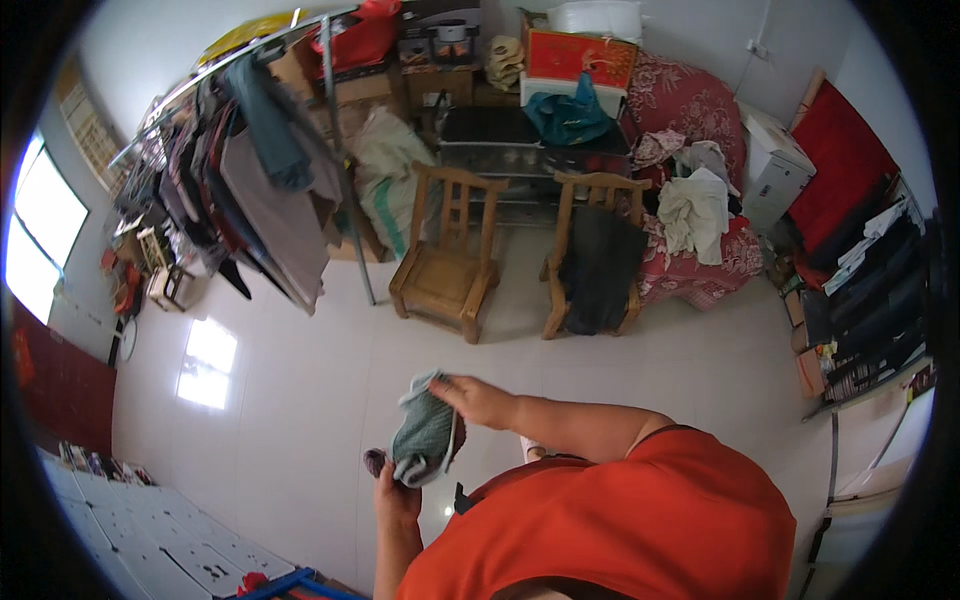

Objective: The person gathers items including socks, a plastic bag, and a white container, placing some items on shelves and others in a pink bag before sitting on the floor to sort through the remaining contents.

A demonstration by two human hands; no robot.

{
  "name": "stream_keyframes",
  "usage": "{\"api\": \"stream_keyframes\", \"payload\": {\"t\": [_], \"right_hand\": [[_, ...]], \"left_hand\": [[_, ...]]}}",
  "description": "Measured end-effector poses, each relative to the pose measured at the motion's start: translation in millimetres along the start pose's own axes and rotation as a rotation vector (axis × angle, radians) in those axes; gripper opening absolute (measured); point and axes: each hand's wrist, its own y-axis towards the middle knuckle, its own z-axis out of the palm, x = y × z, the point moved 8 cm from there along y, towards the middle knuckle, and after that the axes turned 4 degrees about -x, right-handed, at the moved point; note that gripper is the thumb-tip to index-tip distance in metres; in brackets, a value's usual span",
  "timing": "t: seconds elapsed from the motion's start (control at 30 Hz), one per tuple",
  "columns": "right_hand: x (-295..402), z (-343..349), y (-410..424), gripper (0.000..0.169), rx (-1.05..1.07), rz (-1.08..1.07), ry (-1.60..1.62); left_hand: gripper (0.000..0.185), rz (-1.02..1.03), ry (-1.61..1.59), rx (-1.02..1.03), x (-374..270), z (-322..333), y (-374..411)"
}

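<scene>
A grey-green knitted piece [424, 439] hangs between both hands over the floor. The fingers of my right hand [476, 401] pinch its upper edge. My left hand [396, 495] grips its lower end. A dark purple edge shows behind the knit's right side, with a pale strip along it. Beside the left fingertips is a small dark purple bundle [374, 462], which looks like yarn or a knitted part; whether it is joined to the piece I cannot tell.
Two wooden chairs [442, 281] stand ahead, one with dark cloth [604, 270] over it. A clothes rack [349, 202] full of garments is at left. Clothes [694, 214] lie on a red floral cover [697, 277]. White panels [165, 540] are at lower left.
</scene>
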Motion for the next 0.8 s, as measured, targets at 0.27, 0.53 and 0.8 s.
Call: {"api": "stream_keyframes", "payload": {"t": [0.27,0.53,0.8], "right_hand": [[90,-196,1,0.041,-0.277,0.015,1.132],[-2,-250,67,0.043,-0.188,0.1,1.345],[31,-346,120,0.046,-0.299,-0.185,0.397]], "left_hand": [[0.029,-0.037,-0.084,0.375,32,218,87],[0.026,0.032,0.803,0.809,76,316,170],[0.054,-0.219,0.651,0.821,112,417,283]]}}
